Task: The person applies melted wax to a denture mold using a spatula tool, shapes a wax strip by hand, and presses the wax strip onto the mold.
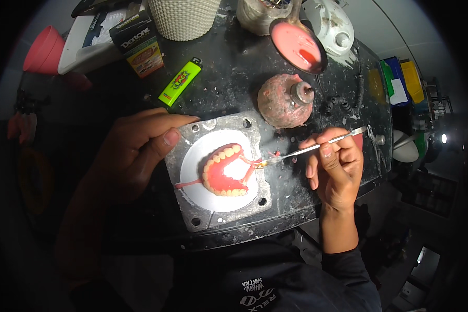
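Note:
A square grey metal flask half (256,136) lies on the dark bench, filled with white plaster (192,156). Set in the plaster is a pink wax denture (224,169) with a curved row of cream teeth; a thin pink wax strip runs from it to the flask's left edge. My left hand (145,140) pinches the flask's upper left corner between thumb and fingers. In my right hand (338,166) is a slim metal wax spatula (317,147), held like a pen. Its tip meets the pink wax at the denture's right side.
Behind the flask stand a wax-smeared round burner (286,101) and a pan of pink wax (299,47). A green lighter (180,81), a small box (137,46) and a white woven pot (184,18) sit farther back. Colored bins (403,80) are at the right.

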`<state>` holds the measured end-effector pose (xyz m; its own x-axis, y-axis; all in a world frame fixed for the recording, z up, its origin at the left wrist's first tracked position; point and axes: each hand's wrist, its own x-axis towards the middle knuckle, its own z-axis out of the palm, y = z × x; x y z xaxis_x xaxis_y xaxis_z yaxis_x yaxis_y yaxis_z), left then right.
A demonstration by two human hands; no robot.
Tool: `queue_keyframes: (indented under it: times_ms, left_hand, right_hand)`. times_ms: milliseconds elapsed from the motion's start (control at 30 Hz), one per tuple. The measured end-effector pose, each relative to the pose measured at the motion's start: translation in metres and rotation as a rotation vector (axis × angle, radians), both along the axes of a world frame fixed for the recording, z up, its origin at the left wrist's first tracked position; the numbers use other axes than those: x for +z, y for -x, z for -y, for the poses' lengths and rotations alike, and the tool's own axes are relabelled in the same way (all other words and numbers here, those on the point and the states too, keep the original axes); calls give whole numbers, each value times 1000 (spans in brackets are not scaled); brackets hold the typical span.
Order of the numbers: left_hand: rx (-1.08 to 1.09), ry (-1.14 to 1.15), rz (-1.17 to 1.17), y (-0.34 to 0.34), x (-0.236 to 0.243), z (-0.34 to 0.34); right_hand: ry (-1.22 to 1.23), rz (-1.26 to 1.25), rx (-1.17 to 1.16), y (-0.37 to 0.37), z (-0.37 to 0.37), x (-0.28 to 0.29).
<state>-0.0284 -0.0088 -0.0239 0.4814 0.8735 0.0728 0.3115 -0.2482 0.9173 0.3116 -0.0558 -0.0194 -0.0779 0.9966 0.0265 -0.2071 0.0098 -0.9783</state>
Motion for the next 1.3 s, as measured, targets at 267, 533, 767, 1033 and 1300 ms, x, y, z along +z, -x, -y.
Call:
queue_keyframes:
  times_ms: [267, 533, 767, 1033, 1300]
  left_hand:
    - [0, -7, 8, 1, -4, 1]
    - [-5, 12, -6, 1, -1, 1]
    - [-2, 33, -5, -1, 4, 1]
    - [-9, -7, 6, 0, 1, 1]
    - [-9, -3, -11, 1, 0, 0]
  right_hand:
    - [2, 9, 2, 4, -2, 1]
    - [24, -12, -15, 2, -3, 1]
    - [18, -30, -15, -1, -2, -1]
    - [0, -24, -13, -4, -1, -3]
    - [-36, -42, -1, -5, -1, -5]
